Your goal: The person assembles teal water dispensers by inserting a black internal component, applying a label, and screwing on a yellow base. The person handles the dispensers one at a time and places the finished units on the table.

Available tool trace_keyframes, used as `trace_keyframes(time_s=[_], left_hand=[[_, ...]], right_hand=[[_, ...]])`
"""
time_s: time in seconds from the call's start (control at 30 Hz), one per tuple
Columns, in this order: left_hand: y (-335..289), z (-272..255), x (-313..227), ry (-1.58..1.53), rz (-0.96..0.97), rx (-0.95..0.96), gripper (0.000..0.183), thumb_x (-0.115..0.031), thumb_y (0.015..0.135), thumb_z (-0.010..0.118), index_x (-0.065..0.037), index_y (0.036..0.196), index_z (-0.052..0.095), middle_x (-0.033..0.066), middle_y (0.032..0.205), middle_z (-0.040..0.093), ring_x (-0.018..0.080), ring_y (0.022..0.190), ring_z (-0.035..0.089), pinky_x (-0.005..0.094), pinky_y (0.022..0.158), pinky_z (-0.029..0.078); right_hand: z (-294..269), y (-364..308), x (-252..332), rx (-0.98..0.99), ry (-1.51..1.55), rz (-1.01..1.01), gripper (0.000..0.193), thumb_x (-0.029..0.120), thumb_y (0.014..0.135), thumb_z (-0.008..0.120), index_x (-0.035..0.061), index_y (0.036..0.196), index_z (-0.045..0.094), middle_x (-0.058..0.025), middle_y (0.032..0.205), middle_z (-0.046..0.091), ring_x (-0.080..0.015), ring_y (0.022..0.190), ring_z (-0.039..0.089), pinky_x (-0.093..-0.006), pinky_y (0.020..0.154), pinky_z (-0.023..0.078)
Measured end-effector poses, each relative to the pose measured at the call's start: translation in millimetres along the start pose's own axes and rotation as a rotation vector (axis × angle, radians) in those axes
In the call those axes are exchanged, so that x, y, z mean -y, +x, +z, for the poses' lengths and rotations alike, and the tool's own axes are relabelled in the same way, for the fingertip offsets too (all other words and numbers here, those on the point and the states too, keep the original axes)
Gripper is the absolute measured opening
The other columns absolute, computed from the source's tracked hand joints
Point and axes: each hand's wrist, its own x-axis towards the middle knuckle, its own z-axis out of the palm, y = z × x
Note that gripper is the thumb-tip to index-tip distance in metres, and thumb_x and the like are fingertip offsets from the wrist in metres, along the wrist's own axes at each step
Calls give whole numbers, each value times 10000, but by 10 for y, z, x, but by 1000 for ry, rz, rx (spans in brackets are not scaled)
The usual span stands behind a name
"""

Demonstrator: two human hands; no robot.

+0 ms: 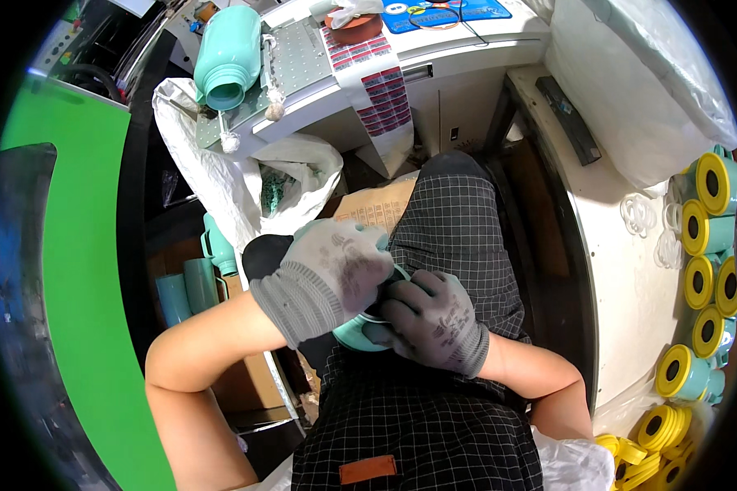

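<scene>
In my lap, over the checked apron (458, 229), my two hands in grey work gloves close round a turquoise round piece. My left hand (340, 266) grips it from above with curled fingers. Lower and to the right, my right hand (430, 317) clasps its near side, the fingers bent in toward the dark middle. Between and below the gloves shows the rim of the turquoise round piece (359, 337). The gloves cover most of it, so I cannot tell exactly what kind of part it is.
A turquoise bottle (231, 53) lies on the perforated metal plate (301, 61) ahead. White sacks (205, 155) hang below. A sticker strip (382, 98) drapes over the desk edge. At right, turquoise bottles with yellow ends (696, 282), yellow rings (663, 430) and clear rings (637, 214) lie on a board.
</scene>
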Motion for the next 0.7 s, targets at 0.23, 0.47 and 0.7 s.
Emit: trace_keyframes(time_s=[0.23, 0.47, 0.7], left_hand=[[20, 206, -112, -346, 28, -542, 476, -89, 747, 841, -113, 1187, 659, 105, 1049, 673, 303, 886, 691, 386, 781, 574], [-216, 1089, -720, -163, -121, -447, 780, -487, 813, 851, -53, 1395, 565, 192, 1296, 641, 394, 1169, 650, 502, 997, 535], [577, 550, 710, -643, -317, -918, 445, -165, 970, 760, 13, 1347, 607, 99, 1176, 717, 158, 1072, 678, 262, 882, 545]], right_hand=[[-166, -397, -174, -172, 56, 34, 302, 280, 770, 880, 79, 894, 691, -82, 924, 666, -260, 799, 652, -378, 656, 559], [-729, -1098, 22, -126, 642, 1129, 716, 226, 866, 755, -54, 1439, 428, -200, 1139, 669, -200, 802, 702, -328, 685, 586], [-787, -1534, -291, -694, 1137, 918, 693, 553, 1039, 553, 41, 1495, 450, -115, 1200, 699, -175, 731, 691, -317, 648, 594]])
